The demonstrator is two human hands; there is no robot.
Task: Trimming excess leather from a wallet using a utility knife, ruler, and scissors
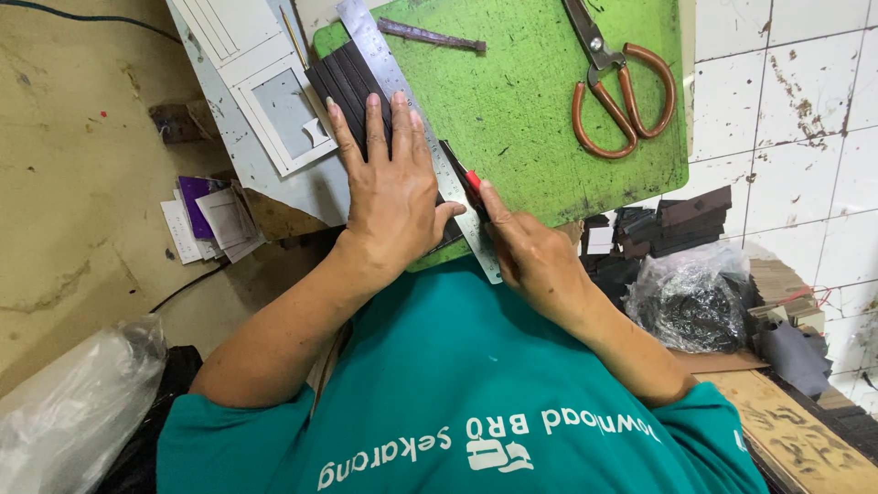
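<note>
My left hand (393, 187) lies flat, fingers spread, pressing a steel ruler (370, 41) onto a black ribbed sheet of leather-like material (343, 82). The sheet lies at the left edge of a green cutting mat (549, 101). My right hand (535, 256) is closed around a small cutter with a red tip (471, 178). Its blade sits against the ruler's right edge, just beside my left thumb. The blade point is hidden between the hands.
Orange-handled scissors (622, 91) and a dark thin strip (430, 37) lie on the mat. White card templates (265, 82) sit to the left, paper scraps (210, 215) below them. A stack of dark cut pieces (681, 220) and a plastic bag of scraps (690, 297) lie at right.
</note>
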